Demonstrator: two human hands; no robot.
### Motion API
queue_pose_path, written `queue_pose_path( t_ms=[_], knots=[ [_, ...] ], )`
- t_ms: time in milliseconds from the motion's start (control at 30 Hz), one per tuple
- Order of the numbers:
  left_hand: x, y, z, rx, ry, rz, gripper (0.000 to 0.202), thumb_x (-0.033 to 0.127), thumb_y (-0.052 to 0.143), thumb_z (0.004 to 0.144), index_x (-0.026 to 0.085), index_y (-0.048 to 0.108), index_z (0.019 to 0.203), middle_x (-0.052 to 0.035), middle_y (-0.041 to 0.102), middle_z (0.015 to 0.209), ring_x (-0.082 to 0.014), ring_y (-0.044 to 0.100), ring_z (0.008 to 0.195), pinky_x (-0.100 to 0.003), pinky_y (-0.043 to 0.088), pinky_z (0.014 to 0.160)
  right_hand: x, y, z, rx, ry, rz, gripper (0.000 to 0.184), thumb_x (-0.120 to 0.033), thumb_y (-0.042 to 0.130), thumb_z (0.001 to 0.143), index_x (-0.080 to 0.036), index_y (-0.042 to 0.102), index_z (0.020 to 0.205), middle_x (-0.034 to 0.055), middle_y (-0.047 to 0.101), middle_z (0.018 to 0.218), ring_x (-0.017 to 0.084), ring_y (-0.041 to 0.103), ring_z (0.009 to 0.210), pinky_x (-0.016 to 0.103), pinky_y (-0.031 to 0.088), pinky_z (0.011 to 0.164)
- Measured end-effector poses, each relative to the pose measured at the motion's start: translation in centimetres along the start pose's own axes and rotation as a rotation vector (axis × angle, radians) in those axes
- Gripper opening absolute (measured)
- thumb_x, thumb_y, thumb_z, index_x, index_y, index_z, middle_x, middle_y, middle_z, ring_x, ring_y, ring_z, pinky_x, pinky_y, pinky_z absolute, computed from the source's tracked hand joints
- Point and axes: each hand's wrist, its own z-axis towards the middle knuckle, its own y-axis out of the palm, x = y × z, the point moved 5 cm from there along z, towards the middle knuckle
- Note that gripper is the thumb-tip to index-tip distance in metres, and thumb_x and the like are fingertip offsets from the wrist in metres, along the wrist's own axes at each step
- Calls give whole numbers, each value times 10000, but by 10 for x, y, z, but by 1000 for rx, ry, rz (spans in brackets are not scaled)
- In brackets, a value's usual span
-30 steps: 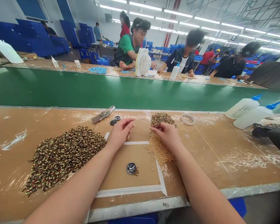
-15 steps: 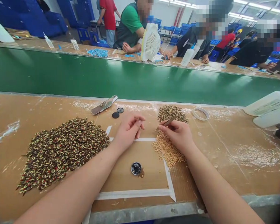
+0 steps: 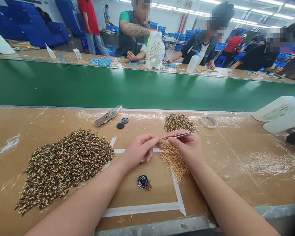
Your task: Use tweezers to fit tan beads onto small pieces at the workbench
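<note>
Head camera: the right hand [image 3: 186,146] is pinching slim metal tweezers [image 3: 184,133] between thumb and fingers, their narrow tips reaching the left hand [image 3: 142,147] at its fingertips. Its thumb and forefinger are pressing close together; whether they are gripping a piece is too small to make out. Under the right hand, smooth round pale beads [image 3: 175,162] are spreading loosely, with a speckled pile [image 3: 179,123] lying beyond, towards the surface's far edge. Closer to the near edge, a round dish [image 3: 143,181] is holding glossy black stuff, inside strips of flat white tape [image 3: 142,209]. Towards the left edge, curved dark-and-cream pieces [image 3: 66,164], flecked red, are heaping up. Flat black discs [image 3: 120,125] are resting near the far edge; translucent plastic bottles [image 3: 277,106] are sitting towards the far right corner.
</note>
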Motion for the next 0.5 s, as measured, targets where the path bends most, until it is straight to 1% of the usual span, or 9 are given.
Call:
queue_pose_path(
  t_ms=[100, 167, 267, 333, 400, 500],
  knots=[
    [-3, 0, 0, 10, -39, -28, 302, 471, 639, 941, 174, 610, 898, -12, 702, 841, -8, 410, 385, -159, 196, 353, -1, 1, -1, 0, 13, -12, 116, -343, 822, 828, -246, 787, 881, 39, 799, 853, 217, 748, 818, 387, 608, 752],
    [-5, 0, 0, 4, -59, -85, 304, 467, 638, 947, 175, 591, 881, 3, 679, 799, -4, 379, 373, -158, 177, 352, -2, 1, -1, 21, 13, -20, 114, -334, 825, 824, -245, 791, 887, 37, 800, 859, 205, 738, 804, 366, 603, 726],
    [-8, 0, 1, -63, -91, -214, 297, 464, 611, 969, 181, 569, 888, 19, 642, 791, -3, 348, 372, -155, 189, 361, -3, -1, 0, 74, 24, 41, 119, -334, 815, 837, -230, 779, 884, 37, 803, 853, 160, 698, 676, 315, 586, 615],
    [-9, 2, 0, -114, -124, -265, 298, 464, 590, 984, 182, 558, 891, 24, 608, 770, -5, 340, 388, -146, 198, 373, -2, 1, 0, 69, 47, 131, 115, -323, 813, 847, -222, 770, 886, 36, 806, 851, 135, 682, 609, 291, 588, 575],
    [-9, 4, 0, -125, -151, -280, 301, 463, 579, 993, 182, 548, 891, 21, 593, 769, -6, 334, 406, -139, 200, 384, 0, 5, 0, 34, 62, 202, 110, -308, 822, 845, -222, 769, 890, 33, 806, 847, 143, 718, 631, 296, 627, 616],
    [-9, 6, -1, -100, -170, -269, 311, 471, 573, 997, 181, 538, 889, 18, 574, 772, -4, 320, 420, -135, 200, 394, 3, 10, 0, 12, 67, 236, 116, -297, 842, 826, -225, 773, 885, 27, 802, 822, 178, 771, 712, 325, 672, 704]
  ],
)
